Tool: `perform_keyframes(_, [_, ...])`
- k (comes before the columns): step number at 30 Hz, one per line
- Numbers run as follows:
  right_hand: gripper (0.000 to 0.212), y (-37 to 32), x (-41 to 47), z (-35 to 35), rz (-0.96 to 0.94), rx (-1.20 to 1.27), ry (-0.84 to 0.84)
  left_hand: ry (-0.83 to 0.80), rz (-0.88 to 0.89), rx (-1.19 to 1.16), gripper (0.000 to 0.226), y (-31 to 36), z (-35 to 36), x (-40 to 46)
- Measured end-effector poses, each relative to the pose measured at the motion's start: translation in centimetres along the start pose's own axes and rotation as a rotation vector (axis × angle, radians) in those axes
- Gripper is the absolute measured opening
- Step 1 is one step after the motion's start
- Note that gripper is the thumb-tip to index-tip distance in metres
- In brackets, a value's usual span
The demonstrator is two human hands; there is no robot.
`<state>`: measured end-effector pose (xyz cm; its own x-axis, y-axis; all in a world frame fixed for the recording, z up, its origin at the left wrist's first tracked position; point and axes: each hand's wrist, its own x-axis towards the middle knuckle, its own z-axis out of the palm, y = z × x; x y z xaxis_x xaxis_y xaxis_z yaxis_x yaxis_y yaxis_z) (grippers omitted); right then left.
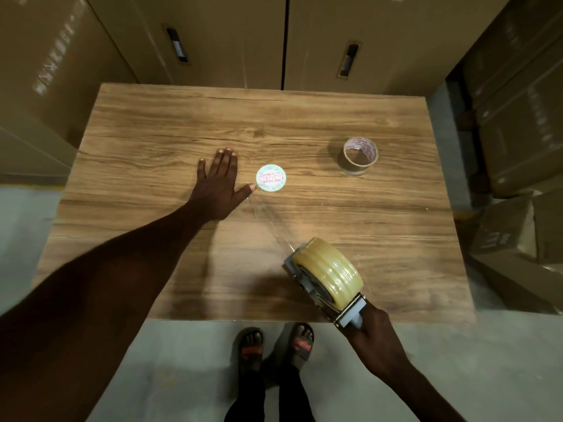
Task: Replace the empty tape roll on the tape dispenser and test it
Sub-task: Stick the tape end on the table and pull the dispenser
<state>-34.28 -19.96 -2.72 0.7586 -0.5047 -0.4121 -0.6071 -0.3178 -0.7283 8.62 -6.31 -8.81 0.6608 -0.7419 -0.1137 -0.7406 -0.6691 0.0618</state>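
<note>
My right hand (373, 336) grips the handle of the grey tape dispenser (332, 295) near the table's front edge. A full clear tape roll (330, 271) sits on the dispenser. A strip of clear tape (271, 220) runs from the dispenser across the wood to my left hand (217, 185), which lies flat with fingers spread, its thumb pressing the strip's far end. A round white label (271, 178) lies beside that thumb. The empty brown cardboard core (360, 155) stands at the right rear of the table.
The wooden table (152, 141) is ringed by stacked cardboard boxes behind (231, 41) and to the right (524, 132). My sandalled feet (275, 345) stand on the grey floor just in front of the table.
</note>
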Motion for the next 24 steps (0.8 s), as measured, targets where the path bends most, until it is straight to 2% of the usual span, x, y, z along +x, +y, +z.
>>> perform_keyframes(2, [0.030, 0.7, -1.0, -0.4, 0.036, -0.013, 0.013, -0.003, -0.002, -0.001, 0.097, 0.1, 0.0, 0.0])
perform_keyframes(13, [0.027, 1.7, -3.7, -1.6, 0.096, -0.028, 0.003, -0.045, -0.004, -0.014, 0.099, 0.2, -0.2, 0.1])
perform_keyframes(19, [0.012, 1.3, -4.0, -1.7, 0.117, -0.040, 0.015, -0.057, 0.015, 0.024, 0.099, 0.3, -0.4, 0.3])
perform_keyframes(24, [0.026, 1.4, -4.1, -1.4, 0.083, -0.043, 0.029, -0.101, -0.006, 0.037, 0.101, 0.2, -0.6, 0.4])
